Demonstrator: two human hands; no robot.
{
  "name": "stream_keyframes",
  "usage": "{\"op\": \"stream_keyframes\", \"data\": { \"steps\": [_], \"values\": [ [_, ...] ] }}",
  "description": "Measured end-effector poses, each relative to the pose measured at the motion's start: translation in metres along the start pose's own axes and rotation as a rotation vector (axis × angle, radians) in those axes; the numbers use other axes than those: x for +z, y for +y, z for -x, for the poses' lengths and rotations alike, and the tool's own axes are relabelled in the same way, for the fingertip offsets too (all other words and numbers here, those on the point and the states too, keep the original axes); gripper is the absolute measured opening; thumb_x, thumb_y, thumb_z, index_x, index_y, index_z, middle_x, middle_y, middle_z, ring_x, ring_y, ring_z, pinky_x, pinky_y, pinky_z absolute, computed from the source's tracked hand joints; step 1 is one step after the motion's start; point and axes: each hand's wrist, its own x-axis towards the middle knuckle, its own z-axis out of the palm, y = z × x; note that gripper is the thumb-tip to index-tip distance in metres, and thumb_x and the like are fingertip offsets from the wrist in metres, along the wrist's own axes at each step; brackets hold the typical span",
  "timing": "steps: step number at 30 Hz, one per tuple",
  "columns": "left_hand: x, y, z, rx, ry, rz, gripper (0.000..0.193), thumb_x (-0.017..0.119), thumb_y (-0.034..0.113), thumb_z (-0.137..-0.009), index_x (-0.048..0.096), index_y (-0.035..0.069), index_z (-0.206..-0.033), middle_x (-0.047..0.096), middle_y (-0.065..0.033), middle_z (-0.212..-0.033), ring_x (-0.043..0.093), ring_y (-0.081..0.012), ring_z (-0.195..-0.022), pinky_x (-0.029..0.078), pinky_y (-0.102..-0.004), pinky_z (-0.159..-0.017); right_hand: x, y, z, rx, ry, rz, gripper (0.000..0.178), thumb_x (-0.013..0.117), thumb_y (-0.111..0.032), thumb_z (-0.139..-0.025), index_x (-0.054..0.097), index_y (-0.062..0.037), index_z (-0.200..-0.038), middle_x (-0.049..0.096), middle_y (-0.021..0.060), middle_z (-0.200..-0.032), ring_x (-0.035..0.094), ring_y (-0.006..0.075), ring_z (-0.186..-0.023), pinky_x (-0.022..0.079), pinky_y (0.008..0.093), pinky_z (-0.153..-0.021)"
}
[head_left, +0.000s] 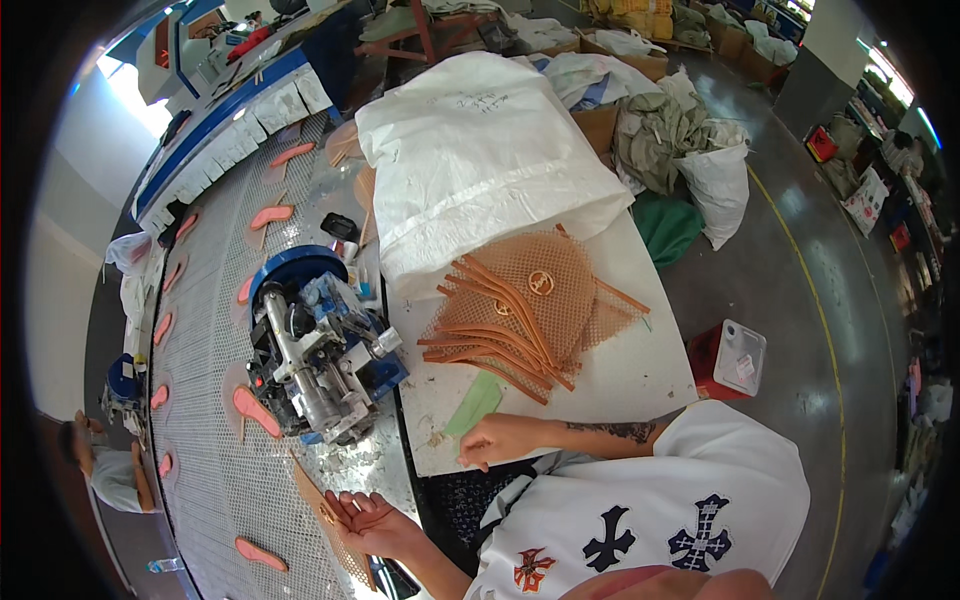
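Observation:
At the conveyor's near edge my left hand [372, 524] is closed on a tan mesh piece [335, 538] with a small emblem and a brown edge strip. My right hand [500, 441] is loosely curled over the white table's front edge, just below a light green piece [475, 402]. Its fingers point downward, and whatever they may hold is hidden. Beyond that hand, a pile of brown mesh pieces [575, 275] with brown strips [500, 345] fanned over them lies on the white table [640, 375].
A metal machine [320, 365] stands left of the table, beside a mesh conveyor [205, 400] carrying pink shoe-sole shapes [258, 411]. A large white sack [490, 160] covers the table's far part. A red container with a pale lid [738, 358] stands at right. Another person [115, 470] is at far left.

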Motion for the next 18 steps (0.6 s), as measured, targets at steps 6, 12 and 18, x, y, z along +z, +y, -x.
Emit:
{"op": "stream_keyframes", "data": {
  "steps": [6,12,18],
  "values": [
    [0.000,-0.005,-0.006,0.019,-0.004,-0.014,0.047,0.041,0.029,-0.102,0.050,-0.002,-0.136,0.063,-0.0069,-0.098,0.055,-0.0095,-0.063,0.044,-0.0200,-0.050,0.010,0.029,-0.005,-0.050,0.004,0.232,0.035,0.055,-0.035,-0.101,0.068,-0.0058,-0.087,0.067,0.0011,-0.068,0.059,0.0177,-0.057,0.043,0.0342,-0.055],
    [-0.006,-0.007,-0.010,0.004,-0.004,-0.003,0.047,0.040,0.030,-0.102,0.051,-0.002,-0.136,0.064,-0.0064,-0.097,0.056,-0.0092,-0.064,0.043,-0.0204,-0.050,0.017,0.037,-0.007,-0.146,0.107,0.285,0.033,0.058,-0.035,-0.099,0.068,-0.0048,-0.089,0.064,0.0064,-0.065,0.058,0.0229,-0.054,0.042,0.0376,-0.053],
    [-0.007,-0.006,-0.011,0.011,-0.011,0.017,0.047,0.040,0.031,-0.102,0.051,-0.001,-0.136,0.064,-0.0057,-0.097,0.055,-0.0095,-0.065,0.042,-0.0204,-0.051,0.017,0.036,-0.013,-0.165,0.117,0.346,0.032,0.060,-0.034,-0.096,0.068,-0.0036,-0.088,0.063,0.0140,-0.067,0.060,0.0320,-0.060,0.045,0.0421,-0.057]
  ]
}}
